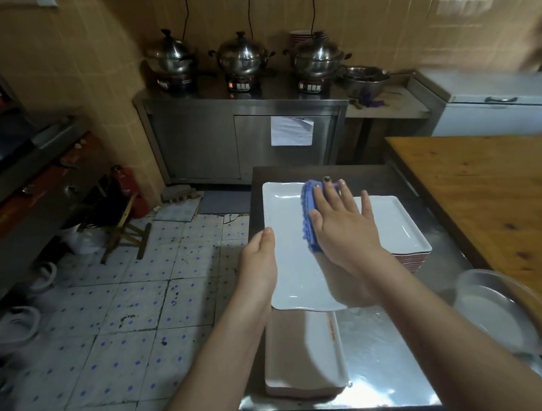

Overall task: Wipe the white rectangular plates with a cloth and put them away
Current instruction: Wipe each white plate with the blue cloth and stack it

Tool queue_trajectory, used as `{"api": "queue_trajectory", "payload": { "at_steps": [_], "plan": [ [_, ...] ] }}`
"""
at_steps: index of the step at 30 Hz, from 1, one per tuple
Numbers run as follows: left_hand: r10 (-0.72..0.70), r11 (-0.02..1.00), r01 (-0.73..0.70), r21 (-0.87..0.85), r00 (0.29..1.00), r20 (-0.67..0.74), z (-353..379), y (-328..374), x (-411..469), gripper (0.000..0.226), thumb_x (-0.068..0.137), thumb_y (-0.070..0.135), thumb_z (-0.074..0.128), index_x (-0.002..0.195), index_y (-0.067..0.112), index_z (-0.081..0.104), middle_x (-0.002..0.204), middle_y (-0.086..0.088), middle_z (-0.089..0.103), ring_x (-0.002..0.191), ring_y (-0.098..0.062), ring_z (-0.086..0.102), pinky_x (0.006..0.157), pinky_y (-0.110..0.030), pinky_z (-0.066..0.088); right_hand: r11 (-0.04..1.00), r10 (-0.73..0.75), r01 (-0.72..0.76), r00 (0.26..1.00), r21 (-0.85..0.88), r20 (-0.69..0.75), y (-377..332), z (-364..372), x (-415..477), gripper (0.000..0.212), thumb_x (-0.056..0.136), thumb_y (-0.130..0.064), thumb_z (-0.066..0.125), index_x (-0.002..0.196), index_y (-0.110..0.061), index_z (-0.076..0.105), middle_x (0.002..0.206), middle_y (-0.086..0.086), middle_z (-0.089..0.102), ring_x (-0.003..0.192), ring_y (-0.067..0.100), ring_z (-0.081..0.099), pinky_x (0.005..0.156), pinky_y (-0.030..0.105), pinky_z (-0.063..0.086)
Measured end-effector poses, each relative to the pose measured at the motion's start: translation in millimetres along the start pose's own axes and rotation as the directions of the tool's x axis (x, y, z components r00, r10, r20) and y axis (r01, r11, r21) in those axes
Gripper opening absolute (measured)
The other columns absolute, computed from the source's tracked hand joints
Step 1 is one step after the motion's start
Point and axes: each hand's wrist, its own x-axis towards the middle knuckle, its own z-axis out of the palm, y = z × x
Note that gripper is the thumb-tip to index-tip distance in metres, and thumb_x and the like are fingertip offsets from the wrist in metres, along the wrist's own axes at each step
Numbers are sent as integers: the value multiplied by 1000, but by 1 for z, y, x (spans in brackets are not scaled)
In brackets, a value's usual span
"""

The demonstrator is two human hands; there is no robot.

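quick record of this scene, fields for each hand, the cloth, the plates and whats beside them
plate being wiped: white, rectangular, near end overlapping the near stack
left hand: holds that plate's left rim, thumb on top
right hand: fingers straight, pressing the blue cloth onto the plate's far half
near stack: white plates on the steel table, orange-brown smear on the top one's rim
right stack: white plates, partly behind the right hand
metal basin: at the table's right edge
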Motion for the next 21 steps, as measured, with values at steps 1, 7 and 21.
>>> {"api": "queue_trajectory", "payload": {
  "at_steps": [1, 7, 21],
  "plan": [
    [4, 1000, -4, -5, 1000, -6, 0, 2, 0, 29, 100, 30, 37, 96, 18, 64, 93, -2, 71, 86, -21, 68, 78, -35, 54, 999, 33, -33, 999, 41, 14, -3, -3, -4, 55, 101, -40, 7, 152, -23, -2, 160, -3, -7, 146, 17, -15, 108, 39, -21],
    [1, 987, -10, -163, 998, -56, 0, 9, 4, 29, 101, 28, 36, 110, 17, 60, 112, -8, 67, 105, -22, 63, 99, -40, 46, 963, -195, 183, 980, 200, 45, -61, -18, -52, 57, 101, -35, 13, 151, -18, -7, 159, 0, -14, 144, 18, -20, 115, 44, -9],
    [108, 993, -111, -40, 991, -78, -9, 12, 4, 29, 100, 36, 35, 90, 26, 60, 96, 0, 69, 90, -21, 66, 81, -37, 52, 994, -104, 103, 994, -30, -29, -5, -1, -74, 57, 97, -46, 4, 150, -28, -10, 159, -6, -13, 133, 14, -36, 108, 40, -22]
  ]
}}
